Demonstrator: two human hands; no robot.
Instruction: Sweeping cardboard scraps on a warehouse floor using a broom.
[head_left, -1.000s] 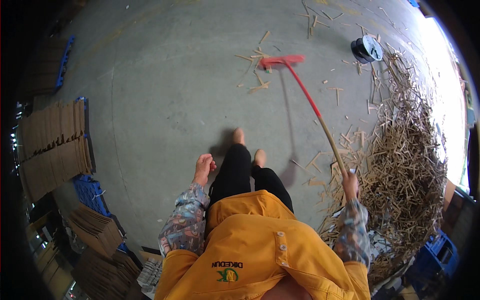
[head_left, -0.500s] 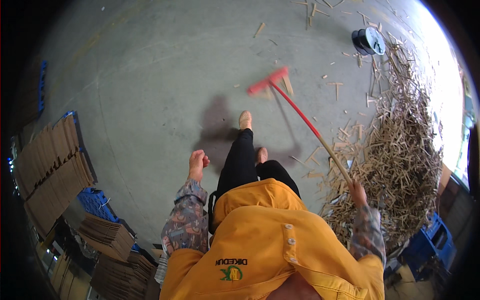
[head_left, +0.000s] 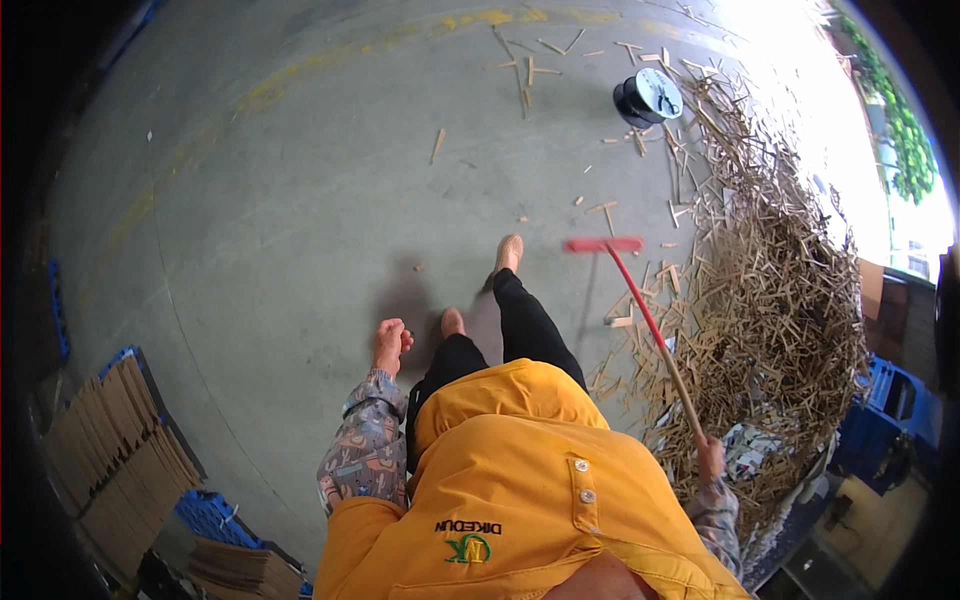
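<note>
My right hand (head_left: 710,457) is closed round the tan end of the handle of a push broom (head_left: 650,320). Farther up, the handle turns red and runs to a wide red head, slightly blurred, just above the floor or on it; which of the two I cannot tell. Beyond my right hand spreads a big heap of cardboard scraps (head_left: 780,310), thin brown strips and T-shaped pieces. My left hand (head_left: 392,345) hangs by my left side, its fingers curled in with nothing seen in them. My foremost shoe (head_left: 509,252) is left of the broom head.
A black spool with a pale top (head_left: 655,95) stands by the heap's far end. Loose strips (head_left: 438,146) lie on the grey floor. Stacks of flat cardboard (head_left: 125,450) on blue pallets (head_left: 215,520) are at lower left. A blue crate (head_left: 895,405) sits right of the heap.
I have stepped forward, and the spool and stacks are nearer. The broom head has swung right, towards the heap, with my right hand still on its handle. My left hand stays curled.
</note>
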